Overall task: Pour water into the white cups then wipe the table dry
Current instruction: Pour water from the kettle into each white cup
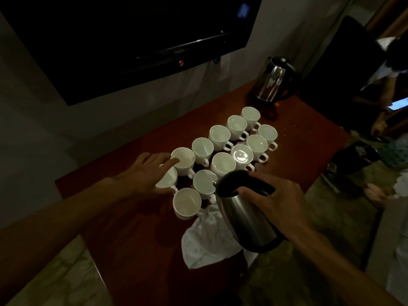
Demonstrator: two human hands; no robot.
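Observation:
Several white cups [222,163] stand in two rows on the dark red table [136,235]. My right hand [278,195] grips the black handle of a steel kettle [245,215], which is tilted with its spout over the near cup [204,181]. My left hand [146,173] lies spread over the left end of the rows, covering part of one cup [170,181], with a fingertip on the rim of another cup [184,160]. A white cloth [207,239] lies crumpled on the table under the kettle, at the near edge.
A second steel kettle [272,79] stands at the table's far right corner. A dark wall-mounted screen [123,40] hangs above the table. A person holding a lit phone [399,103] sits at the right. A dark object [353,156] lies on the floor beyond the right edge.

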